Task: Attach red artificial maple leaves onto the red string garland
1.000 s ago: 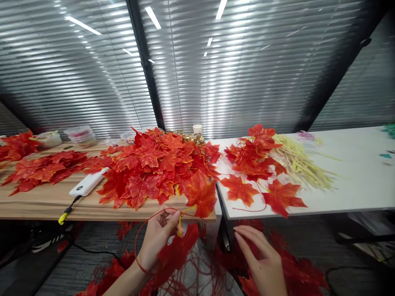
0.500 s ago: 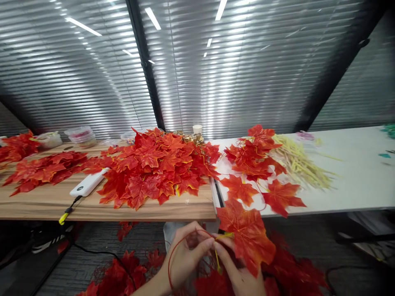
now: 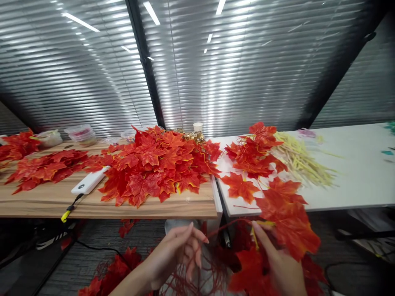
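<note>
your right hand was pinched shut on the yellow stem of one red maple leaf, held below the edge of the white table. your left hand had its fingers loosely curled round a thin red wire that ran across to the leaf stem; whether it gripped the wire firmly could not be told.

judged from the layout, the work was at an early to middle stage. a large pile of loose leaves lay unused on the wooden table, with a second spread of leaves to its left and a smaller heap on the white table beside a bundle of pale yellow stems. a tangle of wired leaves hung beneath your hands, which suggests some were already attached; their number could not be counted. a white power bank lay on the wooden table, touching the large pile.
</note>
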A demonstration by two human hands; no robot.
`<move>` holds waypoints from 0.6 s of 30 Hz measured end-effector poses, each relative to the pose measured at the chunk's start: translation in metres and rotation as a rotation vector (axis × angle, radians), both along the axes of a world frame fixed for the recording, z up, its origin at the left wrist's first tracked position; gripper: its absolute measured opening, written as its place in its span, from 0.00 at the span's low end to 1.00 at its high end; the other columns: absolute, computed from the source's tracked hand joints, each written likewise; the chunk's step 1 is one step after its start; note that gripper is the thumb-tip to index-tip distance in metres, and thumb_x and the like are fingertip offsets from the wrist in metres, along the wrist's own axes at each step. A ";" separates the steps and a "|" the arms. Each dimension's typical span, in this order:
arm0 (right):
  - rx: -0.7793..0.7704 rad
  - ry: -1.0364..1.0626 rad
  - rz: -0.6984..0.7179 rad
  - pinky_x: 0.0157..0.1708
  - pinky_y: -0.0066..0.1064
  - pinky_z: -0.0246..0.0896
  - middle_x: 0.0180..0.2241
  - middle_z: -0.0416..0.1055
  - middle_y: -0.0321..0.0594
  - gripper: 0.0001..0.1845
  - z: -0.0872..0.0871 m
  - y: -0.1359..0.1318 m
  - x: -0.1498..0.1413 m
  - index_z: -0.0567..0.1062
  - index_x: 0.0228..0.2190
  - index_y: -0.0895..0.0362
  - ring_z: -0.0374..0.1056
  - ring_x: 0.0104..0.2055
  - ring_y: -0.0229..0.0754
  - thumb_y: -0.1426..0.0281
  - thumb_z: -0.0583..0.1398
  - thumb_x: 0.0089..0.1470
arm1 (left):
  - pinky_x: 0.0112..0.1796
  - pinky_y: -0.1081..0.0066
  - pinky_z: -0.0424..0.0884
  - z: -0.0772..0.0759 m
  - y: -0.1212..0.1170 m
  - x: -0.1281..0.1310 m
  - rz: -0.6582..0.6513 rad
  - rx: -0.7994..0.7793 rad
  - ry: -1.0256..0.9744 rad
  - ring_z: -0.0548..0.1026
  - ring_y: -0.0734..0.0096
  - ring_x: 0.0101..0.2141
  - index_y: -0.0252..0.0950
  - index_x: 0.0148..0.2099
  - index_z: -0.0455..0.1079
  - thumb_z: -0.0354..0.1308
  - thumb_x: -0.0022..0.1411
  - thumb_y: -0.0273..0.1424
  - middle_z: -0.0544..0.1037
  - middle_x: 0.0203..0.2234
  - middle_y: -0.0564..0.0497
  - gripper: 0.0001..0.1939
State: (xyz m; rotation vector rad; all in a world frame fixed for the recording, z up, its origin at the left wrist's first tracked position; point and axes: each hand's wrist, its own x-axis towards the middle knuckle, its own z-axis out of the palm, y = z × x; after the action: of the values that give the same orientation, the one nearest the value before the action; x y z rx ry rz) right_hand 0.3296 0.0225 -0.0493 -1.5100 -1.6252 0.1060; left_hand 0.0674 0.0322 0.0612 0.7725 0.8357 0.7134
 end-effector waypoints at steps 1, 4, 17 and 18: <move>-0.001 -0.041 0.010 0.23 0.27 0.67 0.41 0.77 0.40 0.21 -0.001 0.001 0.011 0.80 0.42 0.51 0.75 0.35 0.50 0.64 0.56 0.47 | 0.14 0.82 0.62 -0.001 -0.001 -0.003 -0.007 0.014 0.015 0.67 0.80 0.12 0.30 0.36 0.74 0.57 0.60 0.47 0.75 0.17 0.51 0.22; 0.015 -0.136 -0.040 0.29 0.32 0.69 0.43 0.76 0.44 0.24 -0.006 0.004 0.038 0.78 0.46 0.56 0.75 0.39 0.53 0.66 0.52 0.49 | 0.16 0.82 0.61 -0.001 -0.001 -0.008 -0.036 0.055 0.077 0.64 0.82 0.12 0.30 0.33 0.74 0.63 0.56 0.42 0.73 0.15 0.53 0.17; -0.276 -0.066 -0.115 0.27 0.34 0.71 0.46 0.75 0.40 0.25 -0.010 0.002 0.062 0.78 0.46 0.52 0.75 0.38 0.56 0.64 0.57 0.45 | 0.29 0.75 0.67 0.002 0.007 -0.006 -0.009 0.142 0.225 0.73 0.75 0.23 0.31 0.27 0.76 0.72 0.43 0.37 0.79 0.19 0.51 0.14; -0.300 0.062 -0.083 0.30 0.33 0.72 0.45 0.76 0.39 0.22 -0.008 0.002 0.058 0.79 0.44 0.52 0.75 0.40 0.54 0.63 0.58 0.46 | 0.28 0.75 0.66 0.001 0.008 -0.006 0.027 0.160 0.228 0.72 0.76 0.22 0.31 0.27 0.76 0.72 0.43 0.38 0.78 0.19 0.51 0.15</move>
State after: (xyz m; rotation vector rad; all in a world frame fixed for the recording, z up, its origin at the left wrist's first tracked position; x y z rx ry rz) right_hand 0.3871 0.0241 -0.0571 -1.7799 -1.5444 0.3608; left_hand 0.0611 0.0401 0.0624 1.0015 1.0048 0.7307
